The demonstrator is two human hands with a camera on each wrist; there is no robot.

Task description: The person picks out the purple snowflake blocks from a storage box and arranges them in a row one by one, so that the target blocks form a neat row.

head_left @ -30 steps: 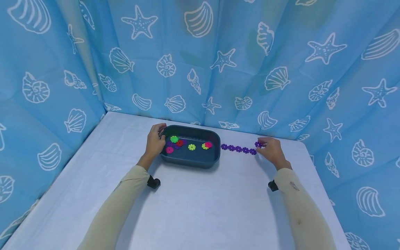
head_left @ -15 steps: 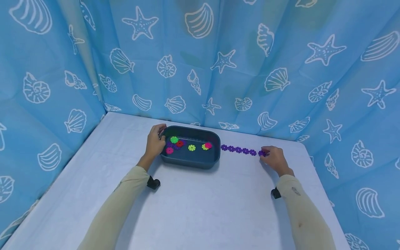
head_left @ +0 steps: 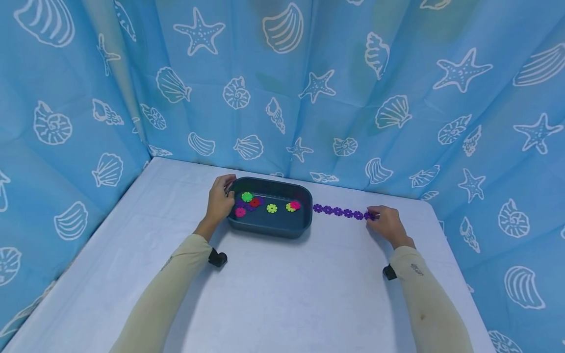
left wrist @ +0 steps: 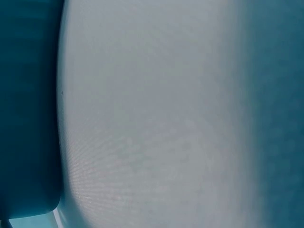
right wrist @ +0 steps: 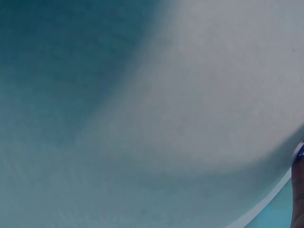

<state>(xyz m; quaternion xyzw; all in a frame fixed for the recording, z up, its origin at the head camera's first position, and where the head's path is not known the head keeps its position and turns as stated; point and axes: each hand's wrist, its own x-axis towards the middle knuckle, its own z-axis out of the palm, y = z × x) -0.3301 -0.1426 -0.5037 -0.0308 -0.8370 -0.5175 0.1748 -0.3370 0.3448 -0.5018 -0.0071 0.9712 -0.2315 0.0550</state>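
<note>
A row of several purple flower-shaped discs [head_left: 338, 212] runs along the table to the right of a dark tray. At its right end my right hand [head_left: 386, 224] pinches another purple disc [head_left: 368, 215], which lies against the row. My left hand [head_left: 218, 202] grips the left end of the dark tray [head_left: 269, 229], thumb inside the rim. In the tray lie a green disc [head_left: 246, 196], a red disc [head_left: 254, 202], yellow discs, pink discs and some purple ones. In the right wrist view only a fingertip [right wrist: 298, 190] shows at the right edge, beside a bit of purple.
A white cloth [head_left: 282, 294] covers the table. Behind and at both sides hangs a blue curtain [head_left: 282, 88] with shell and starfish prints, close to the tray's far side. The left wrist view shows the tray's wall [left wrist: 28, 109].
My right hand has brought its purple disc down toward the near side, then left against the end of the row. The left hand and the tray have stayed in place.
</note>
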